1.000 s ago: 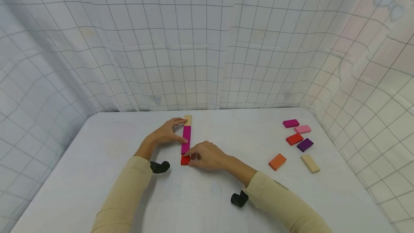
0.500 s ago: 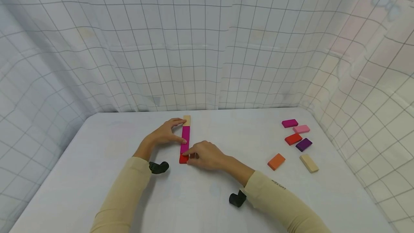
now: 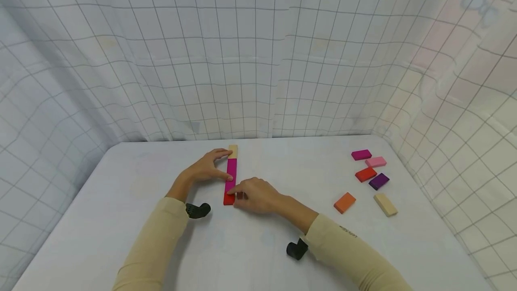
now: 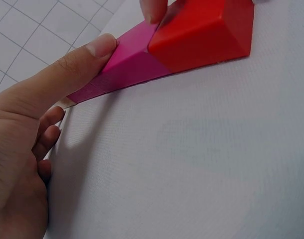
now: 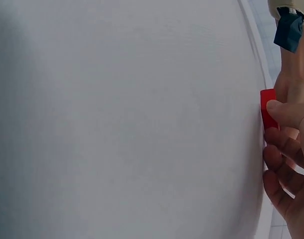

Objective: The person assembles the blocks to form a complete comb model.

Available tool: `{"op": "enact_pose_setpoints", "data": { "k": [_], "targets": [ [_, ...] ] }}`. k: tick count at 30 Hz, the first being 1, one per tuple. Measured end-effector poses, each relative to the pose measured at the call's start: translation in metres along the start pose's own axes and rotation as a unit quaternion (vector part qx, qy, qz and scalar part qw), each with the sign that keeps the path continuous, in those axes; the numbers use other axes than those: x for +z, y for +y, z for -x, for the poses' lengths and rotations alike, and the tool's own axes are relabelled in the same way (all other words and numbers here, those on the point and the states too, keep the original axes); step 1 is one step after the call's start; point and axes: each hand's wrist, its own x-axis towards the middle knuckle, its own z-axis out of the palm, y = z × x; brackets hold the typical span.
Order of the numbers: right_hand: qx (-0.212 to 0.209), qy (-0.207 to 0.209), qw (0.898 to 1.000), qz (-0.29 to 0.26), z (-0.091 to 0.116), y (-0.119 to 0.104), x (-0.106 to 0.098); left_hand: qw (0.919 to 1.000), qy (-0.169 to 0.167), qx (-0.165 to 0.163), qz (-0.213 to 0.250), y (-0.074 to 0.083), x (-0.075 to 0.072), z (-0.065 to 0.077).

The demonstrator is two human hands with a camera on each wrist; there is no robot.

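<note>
Nudged slightly since earlier, the red block, pinched by the right hand, meets the magenta strip at its near end, a forefinger partly hiding the joint; the left hand spreads loosely, thumb on the strip, fingertip masking part of the cream block beyond.

Red block is now butted against the magenta block; the magenta end face, exposed a second ago, is covered up.
</note>
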Motion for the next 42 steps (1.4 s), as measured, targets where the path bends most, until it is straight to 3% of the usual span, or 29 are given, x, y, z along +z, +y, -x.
{"op": "enact_pose_setpoints", "data": {
  "k": [12,24,35,42],
  "targets": [
    [-0.003,-0.023,1.0,-0.006,0.03,0.022,-0.03,0.9998,-0.001,-0.015,-0.012,0.0,-0.001,0.002],
    [0.011,0.031,0.999,0.006,0.078,0.05,-0.058,1.0,-0.006,-0.002,-0.001,-0.003,0.002,0.003],
    [0.059,0.04,0.997,-0.001,0.115,0.072,-0.077,1.0,-0.005,0.007,-0.001,-0.003,0.002,0.002],
    [0.101,0.063,0.993,-0.023,0.151,0.09,-0.081,1.0,-0.006,0.005,-0.003,-0.003,-0.001,0.0]
  ]
}}
